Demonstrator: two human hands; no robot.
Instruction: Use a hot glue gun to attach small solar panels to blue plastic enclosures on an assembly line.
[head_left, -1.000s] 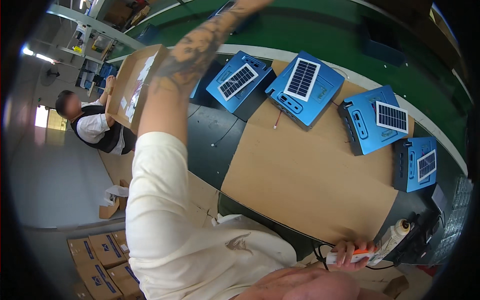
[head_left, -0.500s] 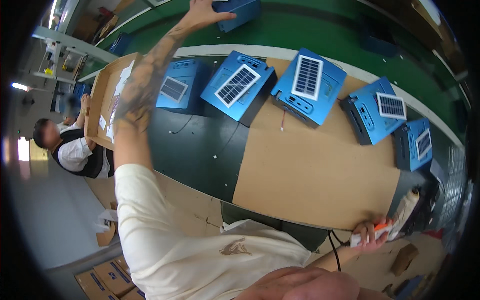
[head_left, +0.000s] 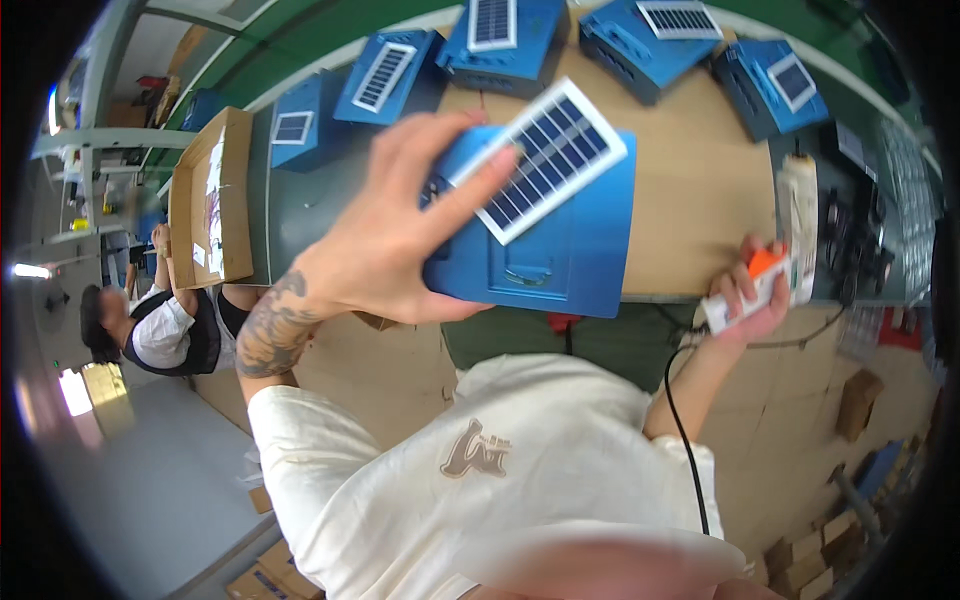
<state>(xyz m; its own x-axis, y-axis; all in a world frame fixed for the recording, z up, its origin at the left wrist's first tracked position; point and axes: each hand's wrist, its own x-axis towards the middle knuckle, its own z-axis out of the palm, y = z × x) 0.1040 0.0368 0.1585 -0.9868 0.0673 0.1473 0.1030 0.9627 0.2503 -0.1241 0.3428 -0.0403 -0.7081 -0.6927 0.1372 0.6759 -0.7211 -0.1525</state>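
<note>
My left hand (head_left: 395, 225) is closed round the left side of a blue box (head_left: 595, 255), lifted in front of my chest. On its top face lies a white-framed solar panel (head_left: 555, 155), tilted across the box and reaching past its upper edge. My thumb and fingers are spread over the box, and one finger crosses the panel's corner. At the bench's near right edge, my right hand (head_left: 765, 322) grips a white corded hand tool (head_left: 718, 312) with an orange part (head_left: 768, 262). Its exact kind is unclear.
Several blue boxes with solar panels (head_left: 385, 75) line the bench's far side. Brown cardboard (head_left: 700, 220) covers part of the bench. A long pale object (head_left: 797, 225) lies by my right hand. At left, a person (head_left: 170, 330) stands by a cardboard tray (head_left: 240, 200).
My left hand has come back from the far green surface with a blue box, now held close to me. My right hand still holds the white tool. The view has shifted.
</note>
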